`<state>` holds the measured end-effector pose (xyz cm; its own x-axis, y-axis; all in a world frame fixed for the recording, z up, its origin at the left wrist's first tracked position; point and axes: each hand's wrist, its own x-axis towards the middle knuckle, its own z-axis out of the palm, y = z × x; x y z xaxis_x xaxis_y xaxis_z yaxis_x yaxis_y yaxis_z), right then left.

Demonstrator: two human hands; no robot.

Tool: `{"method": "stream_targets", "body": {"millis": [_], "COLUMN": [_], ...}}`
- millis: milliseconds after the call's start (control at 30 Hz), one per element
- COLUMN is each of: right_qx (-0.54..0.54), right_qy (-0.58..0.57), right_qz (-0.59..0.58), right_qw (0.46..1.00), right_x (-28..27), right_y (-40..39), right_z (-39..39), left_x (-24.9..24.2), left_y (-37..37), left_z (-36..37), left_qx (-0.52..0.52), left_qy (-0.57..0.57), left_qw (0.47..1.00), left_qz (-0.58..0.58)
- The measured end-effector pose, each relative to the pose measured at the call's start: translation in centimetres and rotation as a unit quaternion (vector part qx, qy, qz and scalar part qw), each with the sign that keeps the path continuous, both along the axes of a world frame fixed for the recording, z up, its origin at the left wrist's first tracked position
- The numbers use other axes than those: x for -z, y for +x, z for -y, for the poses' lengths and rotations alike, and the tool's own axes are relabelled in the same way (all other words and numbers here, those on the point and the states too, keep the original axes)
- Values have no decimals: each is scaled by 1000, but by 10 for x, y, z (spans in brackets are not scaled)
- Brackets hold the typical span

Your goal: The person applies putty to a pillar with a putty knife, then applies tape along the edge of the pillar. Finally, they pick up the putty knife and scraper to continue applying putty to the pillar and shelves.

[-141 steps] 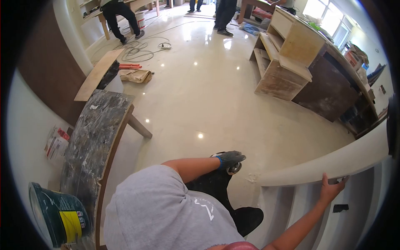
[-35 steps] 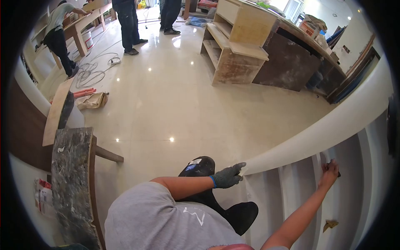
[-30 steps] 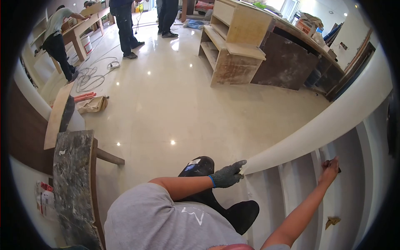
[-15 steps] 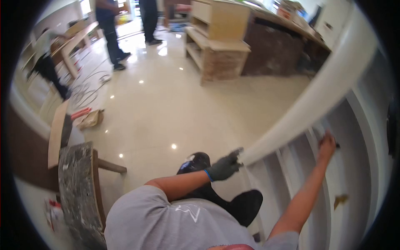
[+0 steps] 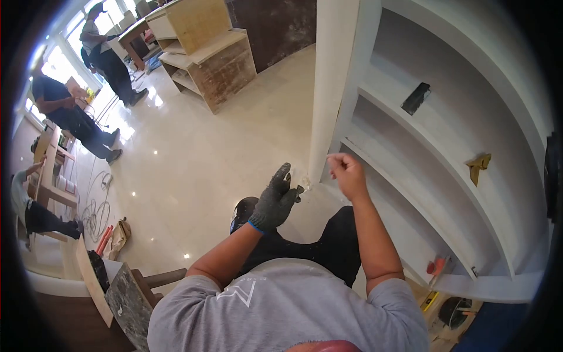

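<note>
My left hand, in a dark grey glove with a blue cuff, is raised over my knees with its fingers apart. Some whitish residue shows at its fingertips. My bare right hand is curled in front of the shelf unit's lower corner; whether anything is inside its fingers is hidden. The white shelf unit has curved boards on my right. On one shelf lie a black block and, further along, a folded brown piece. Neither hand touches them.
Wooden cabinet ahead; dark-stained stool at lower left. Cables, red tubes and a brown bag lie on the floor. Several people stand at upper left. A yellow level and black bucket are at lower right.
The view has turned toward the shelves. My right hand has drawn back from the shelf to near my left hand. The black block now shows on the shelf.
</note>
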<state>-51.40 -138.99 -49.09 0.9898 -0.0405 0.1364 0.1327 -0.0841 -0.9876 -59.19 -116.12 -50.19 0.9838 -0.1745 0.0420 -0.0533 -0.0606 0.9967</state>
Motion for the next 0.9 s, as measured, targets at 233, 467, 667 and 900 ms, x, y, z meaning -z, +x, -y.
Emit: {"method": "stream_targets", "body": {"millis": [233,467,667,900], "right_qx": [177,245,203,199], "right_qy": [-98,-257,-304,-56], "right_qz": [173,259,184,228], "right_qw": [964,898,913,952], "right_x": [-59,-135,-136,-55], "right_y": [31,88,90,67], "right_z": [-7,-13,-16,0], "left_x": [-8,-9,2,10], "left_y": [4,-7,-13,-14], "left_z": [14,14,10,-5], "left_qx": [-12,-17,-46,-55], "left_qy": [24,46,45,15], "left_qw": [999,999,997,997], "left_qz": [17,-9,-39,-48]}}
